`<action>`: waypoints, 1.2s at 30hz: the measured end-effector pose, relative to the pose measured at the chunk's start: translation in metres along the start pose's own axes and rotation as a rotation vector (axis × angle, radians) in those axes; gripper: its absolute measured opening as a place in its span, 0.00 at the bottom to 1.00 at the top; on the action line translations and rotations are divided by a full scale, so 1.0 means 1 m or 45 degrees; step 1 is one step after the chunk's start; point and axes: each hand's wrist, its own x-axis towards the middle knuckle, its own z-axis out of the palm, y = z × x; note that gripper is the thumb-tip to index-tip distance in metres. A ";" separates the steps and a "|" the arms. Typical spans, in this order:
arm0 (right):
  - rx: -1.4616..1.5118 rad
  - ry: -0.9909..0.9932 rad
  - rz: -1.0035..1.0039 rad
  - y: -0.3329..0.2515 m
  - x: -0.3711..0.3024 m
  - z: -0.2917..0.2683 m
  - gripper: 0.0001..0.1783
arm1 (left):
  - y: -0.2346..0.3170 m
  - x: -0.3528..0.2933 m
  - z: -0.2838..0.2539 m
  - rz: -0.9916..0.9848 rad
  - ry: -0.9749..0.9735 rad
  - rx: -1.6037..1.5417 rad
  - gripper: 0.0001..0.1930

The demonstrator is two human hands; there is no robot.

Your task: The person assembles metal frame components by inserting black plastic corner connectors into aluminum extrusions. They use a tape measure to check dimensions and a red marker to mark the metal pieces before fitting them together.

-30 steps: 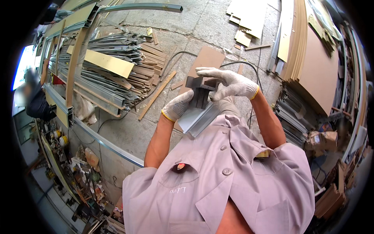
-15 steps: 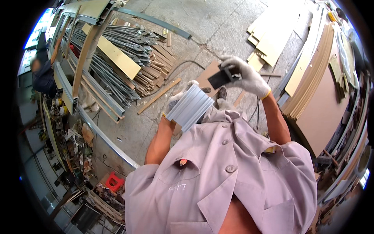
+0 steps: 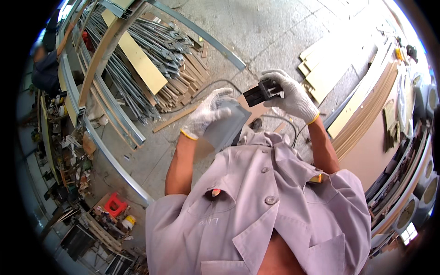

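Note:
My left hand point(image 3: 207, 114), in a white knit glove with a yellow cuff edge, has its fingers and thumb stretched apart. Just beside and below it is a ribbed grey metal profile piece point(image 3: 229, 124), smeared by motion; no finger visibly wraps round it. My right hand point(image 3: 289, 95), gloved alike, is raised to the right of the left one. Its fingers and thumb close on a black slotted block point(image 3: 260, 93), whose openings now show.
At upper left lie a pile of grey metal bars point(image 3: 151, 46), wooden strips point(image 3: 190, 75) and a long metal frame point(image 3: 112, 149). Stacked brown boards point(image 3: 366, 110) lean at right. A red stool point(image 3: 115, 205) stands lower left. Another person point(image 3: 46, 68) is at far left.
My left hand has opened and come off the grey profile piece, which has dropped lower and blurred. My right hand has turned the black block so its slotted side shows.

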 end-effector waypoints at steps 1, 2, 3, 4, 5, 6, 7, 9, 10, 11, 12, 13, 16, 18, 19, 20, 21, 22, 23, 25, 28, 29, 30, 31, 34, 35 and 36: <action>-0.016 -0.029 0.088 0.000 0.012 0.000 0.38 | 0.013 0.002 -0.004 0.030 0.049 0.031 0.44; -0.025 -0.047 0.124 -0.009 0.026 -0.004 0.39 | 0.027 0.004 -0.008 0.058 0.101 0.060 0.44; -0.015 -0.067 0.169 -0.018 0.038 -0.003 0.39 | 0.036 0.003 -0.015 0.067 0.160 0.093 0.44; 0.004 -0.062 0.100 -0.022 0.051 0.000 0.39 | 0.035 0.008 -0.030 0.136 0.215 0.064 0.44; 0.025 -0.058 0.032 -0.026 0.064 0.002 0.40 | 0.044 0.010 -0.036 0.184 0.258 0.037 0.45; 0.045 -0.041 -0.034 -0.029 0.076 0.005 0.40 | 0.044 0.012 -0.048 0.243 0.279 0.089 0.46; 0.030 -0.072 0.000 -0.033 0.089 0.008 0.39 | 0.044 0.014 -0.058 0.301 0.299 0.141 0.46; -0.001 -0.131 0.067 -0.040 0.111 0.013 0.39 | 0.053 0.014 -0.072 0.342 0.401 0.249 0.47; 0.043 -0.167 0.174 -0.044 0.119 0.014 0.39 | 0.056 0.014 -0.077 0.359 0.451 0.313 0.47; -0.004 -0.161 0.154 -0.045 0.128 0.016 0.39 | 0.060 0.014 -0.081 0.375 0.501 0.378 0.47; -0.045 -0.155 0.141 -0.047 0.133 0.020 0.39 | 0.067 0.013 -0.082 0.337 0.523 0.408 0.48; -0.086 -0.149 0.128 -0.048 0.139 0.024 0.39 | 0.073 0.014 -0.086 0.364 0.522 0.506 0.48; -0.129 -0.157 0.015 -0.055 0.165 0.029 0.37 | 0.087 0.019 -0.095 0.449 0.542 0.807 0.48; -0.086 -0.180 0.088 -0.058 0.177 0.026 0.37 | 0.095 0.023 -0.097 0.427 0.551 0.900 0.48; -0.111 -0.186 0.034 -0.053 0.183 0.026 0.37 | 0.100 0.025 -0.099 0.414 0.557 0.949 0.48; -0.136 -0.194 -0.021 -0.046 0.189 0.026 0.38 | 0.104 0.027 -0.098 0.425 0.563 0.986 0.48; -0.162 -0.203 -0.077 -0.040 0.195 0.026 0.38 | 0.106 0.031 -0.097 0.437 0.570 1.020 0.48; -0.178 -0.204 -0.105 -0.038 0.202 0.027 0.38 | 0.109 0.035 -0.097 0.447 0.579 1.054 0.48; -0.144 -0.213 -0.068 -0.040 0.212 0.028 0.38 | 0.112 0.042 -0.102 0.436 0.589 1.021 0.48; -0.070 -0.214 -0.009 -0.052 0.228 0.023 0.37 | 0.125 0.054 -0.105 0.422 0.605 0.978 0.48; 0.122 -0.366 0.007 -0.048 0.248 0.022 0.37 | 0.148 0.074 -0.097 0.338 0.613 0.956 0.46; 0.227 -0.421 0.048 -0.047 0.259 0.018 0.37 | 0.157 0.081 -0.097 0.301 0.632 0.983 0.46; 0.195 -0.420 0.023 -0.040 0.268 0.016 0.37 | 0.160 0.089 -0.099 0.283 0.664 0.989 0.45; 0.163 -0.414 -0.001 -0.031 0.276 0.016 0.37 | 0.163 0.096 -0.105 0.278 0.668 0.977 0.45; 0.206 -0.496 0.057 -0.017 0.302 0.007 0.38 | 0.177 0.119 -0.117 0.207 0.675 0.954 0.46; 0.245 -0.540 0.099 -0.013 0.312 0.003 0.39 | 0.181 0.128 -0.122 0.187 0.675 0.974 0.45; 0.237 -0.589 0.119 -0.017 0.321 -0.005 0.38 | 0.183 0.136 -0.128 0.164 0.679 0.986 0.45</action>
